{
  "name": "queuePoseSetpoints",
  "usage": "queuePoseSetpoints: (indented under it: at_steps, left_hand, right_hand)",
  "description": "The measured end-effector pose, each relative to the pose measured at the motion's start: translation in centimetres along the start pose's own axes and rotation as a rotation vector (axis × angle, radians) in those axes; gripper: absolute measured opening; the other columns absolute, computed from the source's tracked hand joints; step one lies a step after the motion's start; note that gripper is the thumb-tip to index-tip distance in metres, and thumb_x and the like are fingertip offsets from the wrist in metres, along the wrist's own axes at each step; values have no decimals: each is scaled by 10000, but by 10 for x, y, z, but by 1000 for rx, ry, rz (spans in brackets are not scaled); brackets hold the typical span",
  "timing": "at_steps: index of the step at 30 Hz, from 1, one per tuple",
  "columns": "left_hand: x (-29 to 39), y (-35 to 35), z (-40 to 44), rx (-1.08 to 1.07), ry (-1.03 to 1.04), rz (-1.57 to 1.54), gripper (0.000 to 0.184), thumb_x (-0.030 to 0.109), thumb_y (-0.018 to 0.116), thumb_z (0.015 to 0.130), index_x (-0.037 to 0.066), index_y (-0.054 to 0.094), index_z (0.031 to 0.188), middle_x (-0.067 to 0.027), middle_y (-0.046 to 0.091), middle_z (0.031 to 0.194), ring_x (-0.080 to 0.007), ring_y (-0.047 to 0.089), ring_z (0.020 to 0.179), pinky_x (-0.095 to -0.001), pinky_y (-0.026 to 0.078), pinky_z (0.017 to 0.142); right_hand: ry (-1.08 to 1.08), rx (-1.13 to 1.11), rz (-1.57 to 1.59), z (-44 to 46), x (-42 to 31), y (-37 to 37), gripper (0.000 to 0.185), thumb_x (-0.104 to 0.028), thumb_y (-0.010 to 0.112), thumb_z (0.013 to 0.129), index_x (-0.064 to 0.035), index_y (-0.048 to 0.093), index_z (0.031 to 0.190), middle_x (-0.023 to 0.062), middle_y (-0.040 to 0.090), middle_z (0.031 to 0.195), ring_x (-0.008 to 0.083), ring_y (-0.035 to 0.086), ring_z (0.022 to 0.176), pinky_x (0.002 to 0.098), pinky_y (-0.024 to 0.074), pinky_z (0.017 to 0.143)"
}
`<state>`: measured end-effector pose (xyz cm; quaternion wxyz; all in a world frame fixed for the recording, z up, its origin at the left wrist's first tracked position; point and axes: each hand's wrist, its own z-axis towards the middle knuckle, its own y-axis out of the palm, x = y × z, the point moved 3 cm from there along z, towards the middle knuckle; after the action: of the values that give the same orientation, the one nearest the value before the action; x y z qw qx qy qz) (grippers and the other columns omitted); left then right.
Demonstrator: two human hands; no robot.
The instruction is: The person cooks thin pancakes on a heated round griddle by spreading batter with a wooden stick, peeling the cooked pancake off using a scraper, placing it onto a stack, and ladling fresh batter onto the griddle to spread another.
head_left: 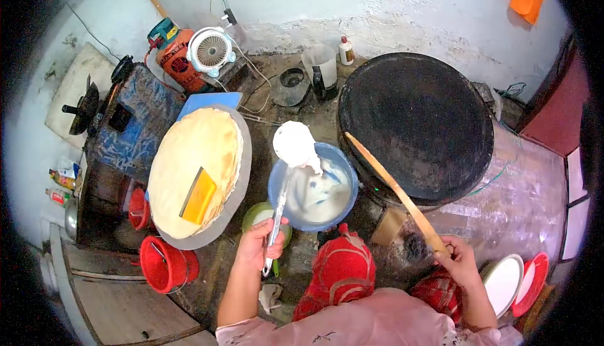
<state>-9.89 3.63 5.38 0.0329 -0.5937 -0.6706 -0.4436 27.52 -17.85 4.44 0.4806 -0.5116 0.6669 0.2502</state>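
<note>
My left hand (pixel 263 243) is wrapped round the handle of a ladle (pixel 280 211). White batter (pixel 294 143) heaps over its bowl, which hangs above the far rim of a blue basin (pixel 272 185) with more batter inside; some trails down toward the basin. In my right hand (pixel 458 261) is a long, thin wooden spatula (pixel 397 189), its tip near the left edge of a round black griddle (pixel 415 113). No batter shows on the griddle's dark surface. At left, a stack of thin pancakes (pixel 189 138) carries a yellow scraper (pixel 200 198).
A red bucket (pixel 160 270) stands at lower left, and a green bowl (pixel 250 215) sits beside the basin. Behind are a gas cylinder (pixel 175 63), a small fan (pixel 212 51), a clear jug (pixel 321 63) and a bottle (pixel 346 51). White and red basins (pixel 504 283) lie at lower right.
</note>
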Motion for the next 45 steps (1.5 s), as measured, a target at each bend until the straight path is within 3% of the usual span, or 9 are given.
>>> queuePoseSetpoints:
  at_steps: [13, 23, 26, 28, 30, 32, 38, 42, 45]
  left_hand:
    - [-1, 0, 19, -56, -9, -45, 306, 284, 432, 914, 34, 512, 1072, -62, 471, 610, -108, 363, 419, -229, 272, 374]
    - [-154, -115, 153, 187, -251, -79, 314, 274, 392, 920, 16, 521, 1043, -26, 436, 595, -112, 329, 413, -243, 279, 371]
    - [-171, -142, 158, 131, -260, -56, 305, 266, 375, 922, 14, 525, 1004, -21, 424, 575, -117, 324, 410, -251, 279, 369]
    - [-152, -117, 132, 244, -339, -88, 322, 272, 357, 928, 13, 527, 1015, -25, 422, 573, -120, 330, 413, -257, 274, 366]
    - [-135, -113, 113, 192, -179, 40, 334, 294, 354, 930, 28, 528, 1034, -25, 432, 594, -114, 332, 421, -248, 270, 368]
    - [-108, -92, 87, 207, -208, -105, 288, 256, 383, 924, 20, 514, 1026, -57, 470, 617, -124, 348, 423, -245, 288, 371]
    - [-28, -18, 29, 127, -4, -15, 298, 265, 424, 917, 26, 529, 1060, -79, 508, 620, -124, 375, 418, -243, 283, 362]
    - [11, 36, 26, 144, 127, 74, 399, 363, 434, 902, 46, 508, 1132, -62, 502, 605, -114, 373, 412, -234, 282, 354]
    - [29, 72, 46, 63, 166, 26, 390, 356, 400, 917, 44, 511, 1123, -69, 514, 636, -134, 399, 426, -256, 311, 379]
  right_hand:
    - [2, 72, -259, 19, 5, -20, 289, -96, 670, 748, -1, 605, 1014, 53, 614, 748, 105, 536, 707, 259, 442, 684]
    - [-17, 54, -243, 14, 4, -16, 273, -54, 671, 738, 5, 599, 995, 52, 627, 828, 118, 559, 762, 266, 446, 725]
    - [-77, 61, -273, 13, 1, -18, 267, -56, 667, 747, 1, 600, 999, 45, 625, 813, 110, 553, 754, 260, 445, 717]
    - [-8, 64, -247, 12, 0, -19, 278, -61, 669, 749, 0, 596, 1010, 41, 624, 806, 107, 549, 750, 260, 445, 715]
    - [25, 60, -215, 13, 4, -24, 282, -58, 668, 749, 0, 593, 1014, 41, 625, 808, 104, 548, 749, 258, 445, 713]
    - [51, 52, -180, 17, 8, -27, 286, -56, 666, 749, 1, 590, 1018, 42, 626, 810, 101, 547, 749, 256, 445, 712]
    - [51, 23, -207, 35, 6, -35, 260, -38, 655, 756, 4, 591, 1004, 21, 595, 800, 101, 538, 751, 245, 441, 690]
    - [8, 41, -209, 47, -2, -37, 250, -31, 651, 751, 4, 592, 992, 40, 611, 816, 122, 555, 766, 261, 451, 688]
    - [-195, 133, -339, 68, 22, -45, 246, -66, 655, 750, -39, 589, 985, 77, 619, 764, 178, 581, 699, 312, 455, 632]
